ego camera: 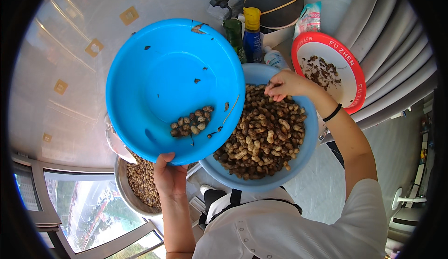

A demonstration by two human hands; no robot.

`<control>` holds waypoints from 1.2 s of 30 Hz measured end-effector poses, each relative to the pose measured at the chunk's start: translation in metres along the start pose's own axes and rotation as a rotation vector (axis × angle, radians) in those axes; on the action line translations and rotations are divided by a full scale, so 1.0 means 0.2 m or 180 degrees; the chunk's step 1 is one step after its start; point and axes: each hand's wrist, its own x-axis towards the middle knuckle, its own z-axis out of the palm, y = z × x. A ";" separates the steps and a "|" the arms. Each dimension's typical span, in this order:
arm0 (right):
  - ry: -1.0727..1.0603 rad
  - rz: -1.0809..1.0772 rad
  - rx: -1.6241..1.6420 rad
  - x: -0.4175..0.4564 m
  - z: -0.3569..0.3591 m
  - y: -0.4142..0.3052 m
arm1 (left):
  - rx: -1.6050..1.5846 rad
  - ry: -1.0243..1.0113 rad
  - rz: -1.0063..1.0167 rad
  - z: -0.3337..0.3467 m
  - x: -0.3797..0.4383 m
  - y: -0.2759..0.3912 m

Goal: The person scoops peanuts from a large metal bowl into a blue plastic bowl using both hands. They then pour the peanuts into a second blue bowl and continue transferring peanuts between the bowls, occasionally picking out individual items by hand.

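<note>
My left hand grips the near rim of a bright blue plastic basin, thumb over the edge. Inside that tilted basin lie a small cluster of peanuts, a thin stem and several dark scraps. To its right, a paler blue basin holds a heap of soil-stained unshelled peanuts. My right hand is over the far side of this heap with its fingers bent together. Something dark shows among the fingertips; whether it is held or lies behind them, I cannot tell.
A red-rimmed white basin with dark scraps stands at right beside grey ribbed padding. Bottles and a basketball are at the back. A metal bowl of peanuts sits lower left, near a window.
</note>
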 end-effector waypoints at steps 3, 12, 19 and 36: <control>-0.0265 -0.0040 -0.0847 -0.05 0.07 -0.05 | 0.0037 -0.0023 -0.0015 -0.01 -0.01 0.00; 0.0289 -0.0570 -0.1585 -0.02 0.08 -0.02 | 0.0095 -0.0038 -0.0014 -0.01 -0.02 -0.01; 0.0755 -0.0700 -0.1443 -0.16 -0.03 -0.13 | 0.0032 -0.0027 0.0071 0.02 -0.03 0.00; 0.0306 -0.0653 -0.0602 -0.38 0.09 -0.08 | 0.0106 -0.0108 -0.0049 0.00 -0.03 -0.01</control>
